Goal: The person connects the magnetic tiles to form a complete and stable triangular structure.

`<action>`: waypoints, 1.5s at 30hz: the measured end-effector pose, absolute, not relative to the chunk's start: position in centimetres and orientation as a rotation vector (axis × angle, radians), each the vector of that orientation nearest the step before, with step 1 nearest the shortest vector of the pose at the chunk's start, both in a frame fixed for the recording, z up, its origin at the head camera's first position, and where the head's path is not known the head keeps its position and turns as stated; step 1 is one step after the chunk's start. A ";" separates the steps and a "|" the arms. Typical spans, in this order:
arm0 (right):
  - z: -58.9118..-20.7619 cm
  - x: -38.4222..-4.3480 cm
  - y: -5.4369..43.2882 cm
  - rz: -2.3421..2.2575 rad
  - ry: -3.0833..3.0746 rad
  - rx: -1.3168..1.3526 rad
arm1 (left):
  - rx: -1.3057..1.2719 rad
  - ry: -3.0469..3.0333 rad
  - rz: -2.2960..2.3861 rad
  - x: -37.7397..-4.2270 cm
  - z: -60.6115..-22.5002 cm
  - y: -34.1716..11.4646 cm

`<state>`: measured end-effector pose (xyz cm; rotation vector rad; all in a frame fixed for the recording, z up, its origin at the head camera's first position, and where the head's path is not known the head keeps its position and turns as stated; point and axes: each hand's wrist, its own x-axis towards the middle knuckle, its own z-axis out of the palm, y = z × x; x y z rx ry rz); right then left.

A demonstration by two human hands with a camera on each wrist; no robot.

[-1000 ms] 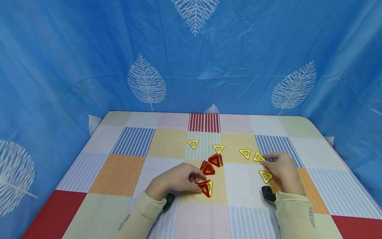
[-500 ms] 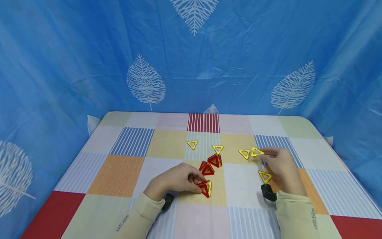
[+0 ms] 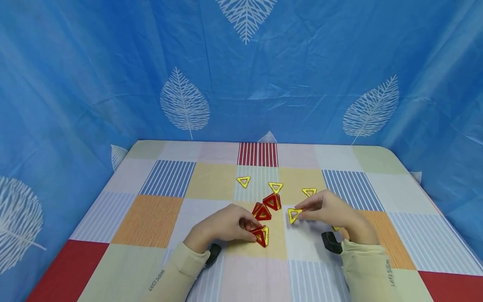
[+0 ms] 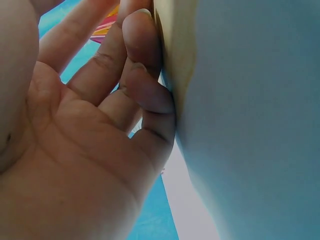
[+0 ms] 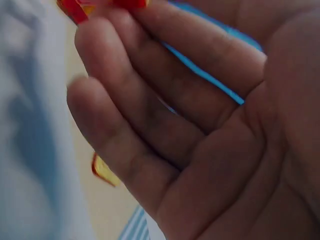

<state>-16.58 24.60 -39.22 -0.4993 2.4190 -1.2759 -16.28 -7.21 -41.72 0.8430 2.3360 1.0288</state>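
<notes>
In the head view my left hand point(image 3: 226, 224) pinches a small pyramid of red and yellow triangular tiles point(image 3: 260, 236) between thumb and fingers. A yellow triangular tile point(image 3: 294, 215) is pinched at its right corner by my right hand point(image 3: 332, 212), right of the red pieces. Two red pyramid-like pieces point(image 3: 262, 212) made of such tiles stand just behind the one at my left hand. The left wrist view shows the left hand's palm point(image 4: 85, 140) with fingers curled along the tabletop. In the right wrist view, red tile edges point(image 5: 75, 10) appear beyond the fingertips.
Loose yellow triangles lie farther back: one at left point(image 3: 243, 181), one touching the rear red piece point(image 3: 276, 187), and another point(image 3: 309, 191) behind my right hand. A further yellow tile point(image 3: 336, 228) is mostly hidden under that hand. Blue leaf-print curtain point(image 3: 264, 84) borders the checkered table.
My right hand has picked up one yellow triangle from the right side and carried it left, close to the red pieces. My left hand stays on its pyramid.
</notes>
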 end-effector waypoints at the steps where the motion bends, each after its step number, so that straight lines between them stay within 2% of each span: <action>1: -39.2 -16.6 24.3 -1.286 2.393 -0.521 | 0.842 2.337 1.029 -16.3 -41.7 -7.2; 32: -42.0 -16.8 17.7 -1.357 2.131 -0.811 | 0.876 2.339 1.019 -16.6 -42.2 -7.1; 45: -42.5 -16.8 16.7 -1.337 2.157 -0.788 | 0.889 2.335 1.030 -16.6 -42.4 -7.3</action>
